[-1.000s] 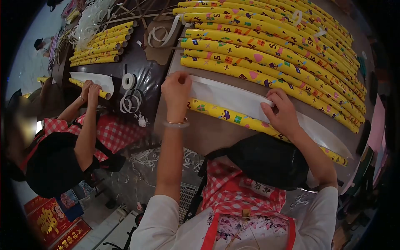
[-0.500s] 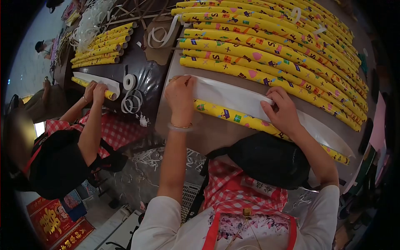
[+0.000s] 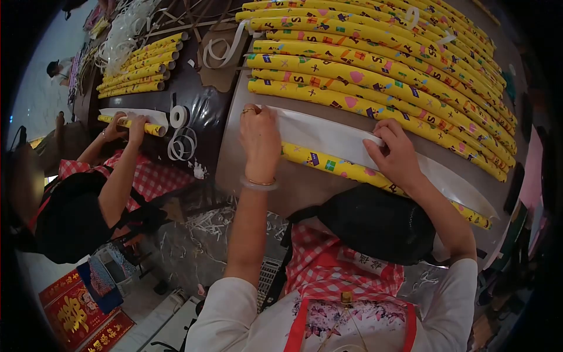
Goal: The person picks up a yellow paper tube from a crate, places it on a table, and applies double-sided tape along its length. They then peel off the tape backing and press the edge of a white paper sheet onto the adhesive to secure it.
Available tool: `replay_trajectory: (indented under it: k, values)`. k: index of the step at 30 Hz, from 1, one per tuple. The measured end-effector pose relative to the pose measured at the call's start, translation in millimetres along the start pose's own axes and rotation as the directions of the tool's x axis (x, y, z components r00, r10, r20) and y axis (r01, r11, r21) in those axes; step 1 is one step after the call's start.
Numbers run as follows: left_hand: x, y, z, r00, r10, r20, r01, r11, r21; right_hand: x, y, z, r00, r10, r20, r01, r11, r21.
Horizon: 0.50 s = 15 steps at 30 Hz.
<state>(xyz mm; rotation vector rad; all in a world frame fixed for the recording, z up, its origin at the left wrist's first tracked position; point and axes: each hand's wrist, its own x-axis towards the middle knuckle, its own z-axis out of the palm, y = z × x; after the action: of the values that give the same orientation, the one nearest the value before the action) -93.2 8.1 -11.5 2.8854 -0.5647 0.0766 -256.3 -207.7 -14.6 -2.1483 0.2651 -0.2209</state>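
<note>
A yellow patterned paper roll [image 3: 328, 164] lies across the near part of the table, its white underside [image 3: 328, 129] showing along the far side. My left hand [image 3: 260, 132] is at the left end of the white flap, fingers curled down; what they hold, if anything, is hidden. Farther right, my right hand [image 3: 394, 146] has its thumb and forefinger pinched on the edge of the white flap. Just beyond both hands, several finished-looking yellow rolls [image 3: 363, 79] lie side by side.
To the left, a co-worker's hands [image 3: 132, 126] touch a shorter yellow roll [image 3: 153, 129]. Tape rolls [image 3: 179, 116], short yellow rolls [image 3: 132, 85] and white strips [image 3: 226, 53] lie on that side. A black bag [image 3: 375, 223] is at the table's near edge.
My left hand has shifted slightly right along the flap and turned, its fingers now more curled. My right hand stays nearly in place. The co-worker's hands have moved slightly.
</note>
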Motion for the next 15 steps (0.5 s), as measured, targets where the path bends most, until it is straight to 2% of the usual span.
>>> replay_trajectory:
  k: [6,10,15]
  values:
    - [-1.9,-4.5,9.0,0.997,0.069,-0.03,-0.068,0.997,0.039,-0.6,0.2,-2.9,1.0,-0.021,0.016,0.022,0.996,-0.081]
    - [-3.9,-1.6,5.3,0.998,0.055,0.016,-0.055,0.998,0.028,-1.3,-0.8,-5.2,1.0,-0.006,-0.003,0.006,0.998,-0.06]
    - [-6.9,-4.5,6.2,0.993,0.114,0.013,-0.115,0.993,0.031,-4.0,-0.5,-4.2,0.999,-0.013,-0.042,0.009,0.996,-0.094]
